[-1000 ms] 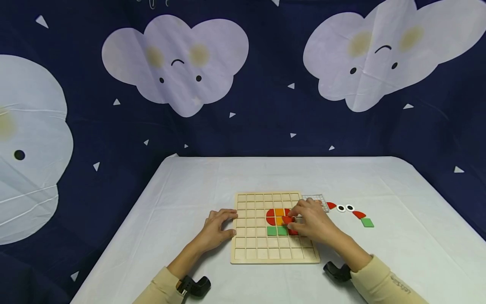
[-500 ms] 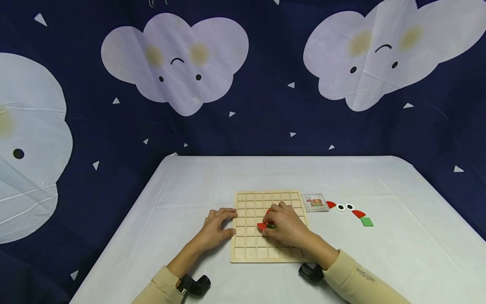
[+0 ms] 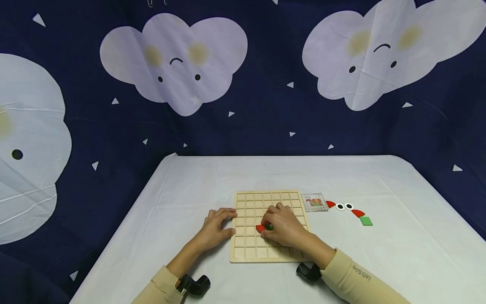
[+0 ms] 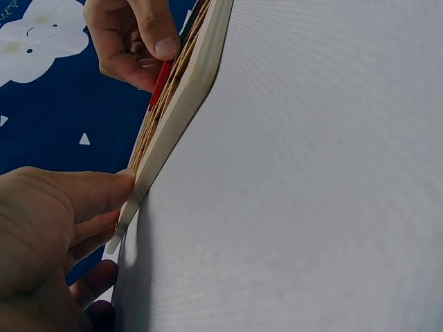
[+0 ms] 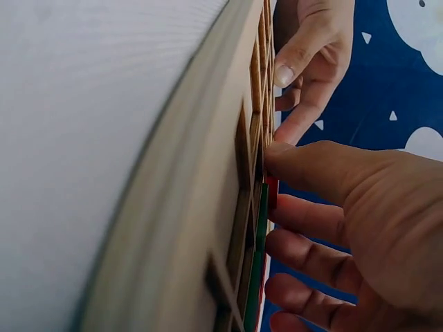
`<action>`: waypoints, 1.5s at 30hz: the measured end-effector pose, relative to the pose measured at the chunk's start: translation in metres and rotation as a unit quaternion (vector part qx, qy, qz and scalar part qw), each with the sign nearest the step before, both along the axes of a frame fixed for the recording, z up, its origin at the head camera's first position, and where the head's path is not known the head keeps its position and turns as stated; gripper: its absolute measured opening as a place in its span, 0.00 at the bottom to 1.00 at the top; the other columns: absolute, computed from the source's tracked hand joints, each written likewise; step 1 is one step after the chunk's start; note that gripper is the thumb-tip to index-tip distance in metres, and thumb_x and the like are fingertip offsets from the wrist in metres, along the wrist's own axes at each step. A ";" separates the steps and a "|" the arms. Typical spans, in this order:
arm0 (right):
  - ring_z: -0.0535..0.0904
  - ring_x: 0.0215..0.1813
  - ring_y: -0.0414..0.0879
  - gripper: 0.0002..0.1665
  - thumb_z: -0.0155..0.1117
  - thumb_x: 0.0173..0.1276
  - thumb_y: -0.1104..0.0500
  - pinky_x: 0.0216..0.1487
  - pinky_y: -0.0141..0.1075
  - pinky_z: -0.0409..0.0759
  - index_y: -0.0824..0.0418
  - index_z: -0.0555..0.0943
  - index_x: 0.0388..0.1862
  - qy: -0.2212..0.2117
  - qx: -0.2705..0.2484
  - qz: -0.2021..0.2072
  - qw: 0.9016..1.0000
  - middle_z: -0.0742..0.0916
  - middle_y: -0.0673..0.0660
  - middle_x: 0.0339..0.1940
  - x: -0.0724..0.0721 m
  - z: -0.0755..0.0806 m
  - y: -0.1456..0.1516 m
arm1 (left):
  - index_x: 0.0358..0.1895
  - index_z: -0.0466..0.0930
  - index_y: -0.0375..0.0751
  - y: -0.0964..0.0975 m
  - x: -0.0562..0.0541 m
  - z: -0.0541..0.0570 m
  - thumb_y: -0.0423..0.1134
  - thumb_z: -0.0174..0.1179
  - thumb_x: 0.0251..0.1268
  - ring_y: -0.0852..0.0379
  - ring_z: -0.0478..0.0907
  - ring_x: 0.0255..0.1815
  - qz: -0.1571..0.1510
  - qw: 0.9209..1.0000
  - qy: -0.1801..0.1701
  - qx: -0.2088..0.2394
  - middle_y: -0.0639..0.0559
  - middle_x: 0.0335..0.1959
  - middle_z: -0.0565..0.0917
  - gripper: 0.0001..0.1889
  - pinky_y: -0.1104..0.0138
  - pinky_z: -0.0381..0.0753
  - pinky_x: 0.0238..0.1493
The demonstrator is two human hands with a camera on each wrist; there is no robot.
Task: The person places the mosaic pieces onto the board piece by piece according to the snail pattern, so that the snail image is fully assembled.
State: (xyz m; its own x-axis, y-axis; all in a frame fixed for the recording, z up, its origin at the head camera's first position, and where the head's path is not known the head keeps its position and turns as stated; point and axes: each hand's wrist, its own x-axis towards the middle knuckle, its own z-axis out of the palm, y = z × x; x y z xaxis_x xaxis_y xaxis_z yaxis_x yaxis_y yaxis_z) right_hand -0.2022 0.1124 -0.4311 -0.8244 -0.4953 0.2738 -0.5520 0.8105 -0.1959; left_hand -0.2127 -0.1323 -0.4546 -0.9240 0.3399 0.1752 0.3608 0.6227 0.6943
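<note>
A light wooden grid board (image 3: 250, 252) lies on the white table. My left hand (image 3: 215, 228) rests at the board's left edge, thumb and fingertips touching the rim, fingers fairly straight. Over the middle of the board, my right hand (image 3: 285, 227) pinches a red quarter-round tile (image 3: 260, 228) between thumb and fingers. In the left wrist view this red tile (image 4: 160, 84) stands close over the grid. Beside it a green tile (image 3: 269, 227) shows under the fingers. The right hand hides the orange and other red tiles on the board.
A small pattern card (image 3: 314, 202) lies against the board's upper right side. Right of it, in a row, are a red tile (image 3: 330, 204), two white eye discs (image 3: 344, 206), another red tile (image 3: 358, 213) and a green tile (image 3: 366, 221). A dark cloud-print cloth (image 3: 265, 126) hangs behind.
My right hand has moved left across the board with the red tile, from the right of the coloured tiles to their left side. The left hand stays at the edge.
</note>
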 end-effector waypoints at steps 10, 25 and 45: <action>0.64 0.36 0.41 0.14 0.74 0.50 0.45 0.39 0.35 0.62 0.50 0.84 0.30 0.002 0.001 0.002 1.000 0.79 0.44 0.32 0.000 0.000 0.000 | 0.54 0.78 0.42 -0.001 -0.001 -0.002 0.35 0.67 0.52 0.56 0.62 0.51 -0.005 1.000 -0.007 0.003 0.54 0.62 0.75 0.22 0.60 0.56 0.49; 0.64 0.37 0.41 0.11 0.73 0.51 0.47 0.39 0.35 0.61 0.49 0.84 0.30 -0.010 -0.025 -0.020 0.999 0.78 0.44 0.30 -0.001 0.010 0.011 | 0.54 0.79 0.43 -0.001 -0.001 -0.001 0.35 0.67 0.52 0.57 0.63 0.50 -0.003 1.000 0.004 0.001 0.55 0.61 0.76 0.22 0.61 0.56 0.49; 0.70 0.40 0.50 0.19 0.72 0.53 0.54 0.41 0.43 0.62 0.61 0.84 0.42 -0.026 -0.082 -0.162 0.983 0.82 0.56 0.36 0.003 0.009 0.171 | 0.54 0.79 0.42 -0.001 0.000 0.001 0.35 0.66 0.52 0.56 0.63 0.51 -0.004 1.000 0.003 0.001 0.55 0.61 0.76 0.22 0.60 0.57 0.50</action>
